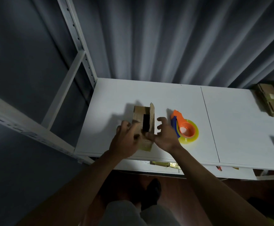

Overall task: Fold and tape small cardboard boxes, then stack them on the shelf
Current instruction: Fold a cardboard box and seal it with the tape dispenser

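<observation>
Cardboard box (145, 121) stands mid-shelf with its top flaps up and untaped, left hand (126, 141) gripping its near side, right hand (165, 134) loose-fingered at its 3 o'clock wall, tape dispenser (184, 126) idle further toward 3 o'clock, so taping and stacking remain.

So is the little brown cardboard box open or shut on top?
Open. The small brown cardboard box shows a dark hole on top, and one flap sticks up beside it.

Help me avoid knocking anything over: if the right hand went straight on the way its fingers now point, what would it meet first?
Probably the upright flap of the cardboard box: the right hand sits just beside it, fingers curled toward it, though depth is unclear.
</observation>
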